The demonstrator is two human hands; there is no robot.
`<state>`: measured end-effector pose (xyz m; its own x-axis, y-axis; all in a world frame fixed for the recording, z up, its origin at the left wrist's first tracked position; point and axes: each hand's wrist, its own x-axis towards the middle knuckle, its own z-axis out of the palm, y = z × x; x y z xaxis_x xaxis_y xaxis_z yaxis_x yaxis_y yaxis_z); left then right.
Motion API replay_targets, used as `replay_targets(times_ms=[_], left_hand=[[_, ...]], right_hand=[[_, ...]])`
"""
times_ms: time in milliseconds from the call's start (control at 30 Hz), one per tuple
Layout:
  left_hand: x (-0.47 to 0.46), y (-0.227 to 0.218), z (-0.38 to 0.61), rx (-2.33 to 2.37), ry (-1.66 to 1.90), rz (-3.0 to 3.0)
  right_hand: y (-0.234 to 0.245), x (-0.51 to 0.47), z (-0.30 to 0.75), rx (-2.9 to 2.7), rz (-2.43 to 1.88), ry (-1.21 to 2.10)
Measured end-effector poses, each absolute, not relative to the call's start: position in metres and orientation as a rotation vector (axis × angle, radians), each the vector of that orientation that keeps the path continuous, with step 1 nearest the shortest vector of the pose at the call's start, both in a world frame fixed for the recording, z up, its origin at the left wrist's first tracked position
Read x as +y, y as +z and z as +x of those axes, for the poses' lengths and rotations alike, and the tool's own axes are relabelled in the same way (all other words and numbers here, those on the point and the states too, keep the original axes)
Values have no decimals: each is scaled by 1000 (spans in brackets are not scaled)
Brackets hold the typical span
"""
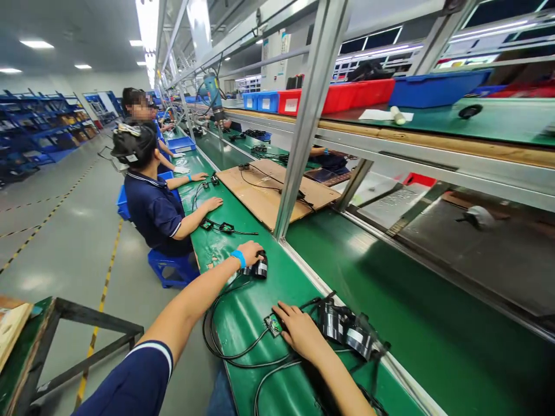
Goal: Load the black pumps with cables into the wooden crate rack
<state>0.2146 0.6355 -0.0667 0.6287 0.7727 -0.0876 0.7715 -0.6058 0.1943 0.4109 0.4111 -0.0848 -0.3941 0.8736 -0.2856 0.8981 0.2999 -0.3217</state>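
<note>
My left hand [250, 252] grips black adapter [260, 268] at worktop's [277, 283] near edge; right hand [299, 332] flat on small board [273, 325]. Adapter looks light, rigid; hold by body, cord's floppy.

The scene is brightly lit by ceiling tubes [148, 23]; edges are stretched, and floor glare is seen.

My left hand [251, 252] covers most of the small black unit [261, 268] under it, so I can't tell how my fingers close on it. My right hand [299, 332] lies over part of the little circuit board [274, 324], and my right forearm runs out at the bottom edge, hiding where the black cables [229, 352] end. The black parts [347, 332] just beside that hand are smeared with blur, the co-worker's face [141, 110] up the line is blurred, and the bins [347, 95] are too far to see inside.
</note>
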Motion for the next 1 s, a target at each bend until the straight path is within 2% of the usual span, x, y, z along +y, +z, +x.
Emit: replay_targets(times_ms=[167,367,667,867,1000], left_hand=[[640,-73,105,1740,246,2299],[626,-91,65,1840,421,2053],[618,-75,72,1901,363,2002],[624,-78,73,1893,342,2015],[628,-79,79,1860,335,2044]], right_hand=[[-95,437,402,2521,1728,-569],[-102,467,390,2599,1723,-359],[-38,445,418,2724,1665,41],[-57,394,450,2395,1563,-329],[-66,391,444,2476,1675,-468]])
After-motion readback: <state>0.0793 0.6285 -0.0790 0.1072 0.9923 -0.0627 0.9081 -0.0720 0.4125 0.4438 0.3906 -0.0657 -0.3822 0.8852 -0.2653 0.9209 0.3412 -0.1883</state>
